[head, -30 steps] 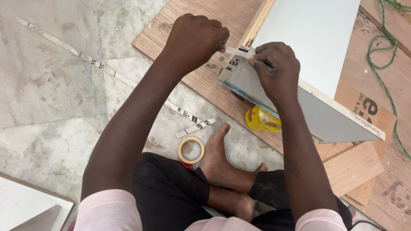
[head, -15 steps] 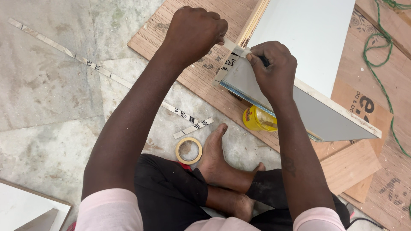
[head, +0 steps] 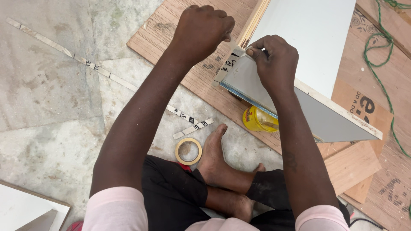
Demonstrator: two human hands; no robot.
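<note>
White laminated plywood board (head: 308,38) stands on edge over brown plywood sheet (head: 188,72) on stone floor (head: 51,85). Right hand (head: 274,60) pinches thin printed edge strip (head: 227,68) at board corner. Left hand (head: 203,30) clenched into fist just beside strip's upper end; what it grips cannot tell. Yellow glue tin (head: 257,119) under board. Masking tape roll (head: 188,150) near bare foot (head: 216,158).

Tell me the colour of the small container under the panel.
Yellow: the container shows best in the head view, partly hidden beneath the grey panel.
</note>
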